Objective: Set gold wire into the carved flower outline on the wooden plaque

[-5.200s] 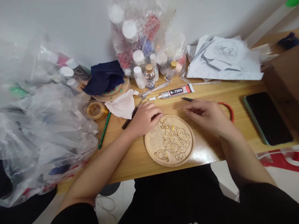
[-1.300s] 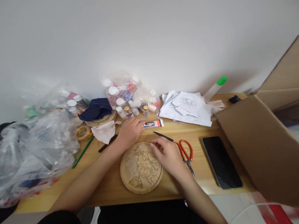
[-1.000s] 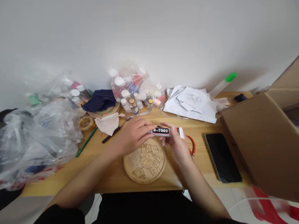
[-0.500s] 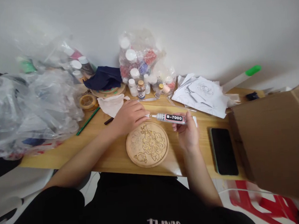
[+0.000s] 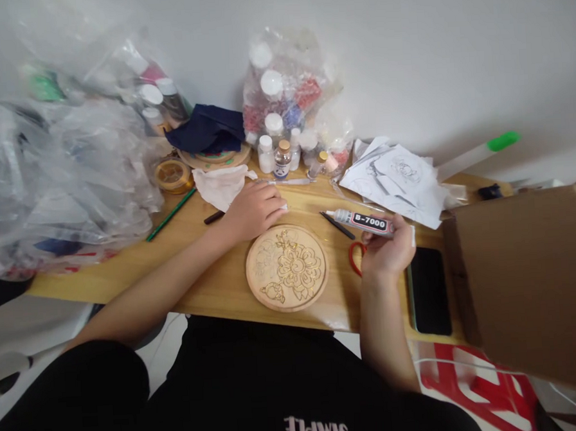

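As fingers (image 5: 373,243) hold B-7000 (image 5: 368,221) (aloft), tabletop (image 5: 339,264) borders board (image 5: 287,267).

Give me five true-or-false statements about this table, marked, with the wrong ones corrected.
1. The right hand holds the B-7000 tube. True.
2. The phone lies to the right of the round board. True.
3. The left hand grips the phone. False: its fingers hold a small white piece.
4. The tube's nozzle touches the board. False: they are apart.
5. The navy cloth lies beyond the left hand. True.
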{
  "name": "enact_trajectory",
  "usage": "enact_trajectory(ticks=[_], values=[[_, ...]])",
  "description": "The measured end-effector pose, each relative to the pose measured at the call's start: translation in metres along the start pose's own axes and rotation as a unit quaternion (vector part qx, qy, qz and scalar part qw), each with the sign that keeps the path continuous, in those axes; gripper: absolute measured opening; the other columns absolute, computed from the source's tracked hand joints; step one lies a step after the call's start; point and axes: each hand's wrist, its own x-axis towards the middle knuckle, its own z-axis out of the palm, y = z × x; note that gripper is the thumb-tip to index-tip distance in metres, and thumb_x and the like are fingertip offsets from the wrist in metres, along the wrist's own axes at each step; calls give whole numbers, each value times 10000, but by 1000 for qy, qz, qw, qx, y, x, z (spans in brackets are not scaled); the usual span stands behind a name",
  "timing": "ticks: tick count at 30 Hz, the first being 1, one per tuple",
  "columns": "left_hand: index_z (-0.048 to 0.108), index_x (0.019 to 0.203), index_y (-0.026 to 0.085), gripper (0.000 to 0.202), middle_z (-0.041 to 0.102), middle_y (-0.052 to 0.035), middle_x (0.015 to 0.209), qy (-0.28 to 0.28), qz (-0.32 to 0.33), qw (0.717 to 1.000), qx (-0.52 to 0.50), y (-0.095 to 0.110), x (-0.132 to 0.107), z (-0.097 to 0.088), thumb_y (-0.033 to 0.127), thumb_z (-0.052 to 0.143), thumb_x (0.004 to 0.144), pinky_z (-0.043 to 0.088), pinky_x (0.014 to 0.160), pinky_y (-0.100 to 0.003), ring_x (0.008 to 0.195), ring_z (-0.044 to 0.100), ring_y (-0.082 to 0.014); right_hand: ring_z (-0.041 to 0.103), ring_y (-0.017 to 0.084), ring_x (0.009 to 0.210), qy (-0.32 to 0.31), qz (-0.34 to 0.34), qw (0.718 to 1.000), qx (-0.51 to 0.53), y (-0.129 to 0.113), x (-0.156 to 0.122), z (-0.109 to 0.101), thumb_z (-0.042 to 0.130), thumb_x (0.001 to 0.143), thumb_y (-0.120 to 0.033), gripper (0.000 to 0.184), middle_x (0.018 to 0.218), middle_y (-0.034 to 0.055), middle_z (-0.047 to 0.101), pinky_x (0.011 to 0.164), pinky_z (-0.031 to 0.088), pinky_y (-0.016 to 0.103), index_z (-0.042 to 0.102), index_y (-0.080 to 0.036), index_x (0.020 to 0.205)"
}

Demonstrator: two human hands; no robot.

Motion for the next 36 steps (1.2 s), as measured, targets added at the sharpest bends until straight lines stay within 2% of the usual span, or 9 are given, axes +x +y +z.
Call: enact_trajectory(ticks=[4,9,11,14,19,28,36], values=[[667,881,140,254,637,-77,886,-11,-11,1000,-6,0,-3,9,282,475,965,413,755,-338,849,556,-200,425,55,371,-8,-20,999,25,-20,-4,4,544,727,-382,245,554,-29,570,333,301,183,538,-176,595],[662,968,140,211,621,-81,915,-12,-29,999,-35,-1,-6,15,247,481,953,437,779,-336,883,548,-201,419,58,358,-115,-121,986,-9,-40,-12,21,567,811,-441,369,510,-19,544,322,271,198,604,-164,571],[660,990,148,195,614,-73,913,-7,-42,998,-48,-2,-7,16,238,493,944,443,780,-335,877,546,-196,393,55,351,-130,-137,981,-36,-35,-13,29,553,837,-456,405,473,-27,510,322,246,201,602,-172,553],[661,994,158,172,602,-69,929,-2,-56,997,-61,-4,-7,18,219,518,921,448,786,-338,886,543,-197,385,56,357,-135,-132,980,-67,-14,-11,36,570,830,-478,400,475,-34,514,331,244,207,604,-184,560],[659,976,168,153,588,-71,978,-3,-63,995,-75,-4,-9,19,182,537,884,451,816,-358,926,538,-210,445,61,404,-123,-108,981,-106,14,-10,32,595,824,-487,378,523,-29,561,365,286,197,623,-183,600],[667,969,162,152,576,-78,987,-5,-57,994,-90,-5,-9,19,193,542,889,439,829,-371,947,520,-224,485,66,414,-128,-145,964,-181,16,-16,27,542,875,-524,432,501,-28,556,387,333,191,659,-177,646],[669,981,162,158,573,-76,990,-14,-64,994,-87,-4,-9,18,222,539,914,429,841,-373,954,520,-223,470,63,395,-128,-165,957,-201,20,-15,27,531,889,-509,430,475,-34,551,378,315,193,667,-178,652]])
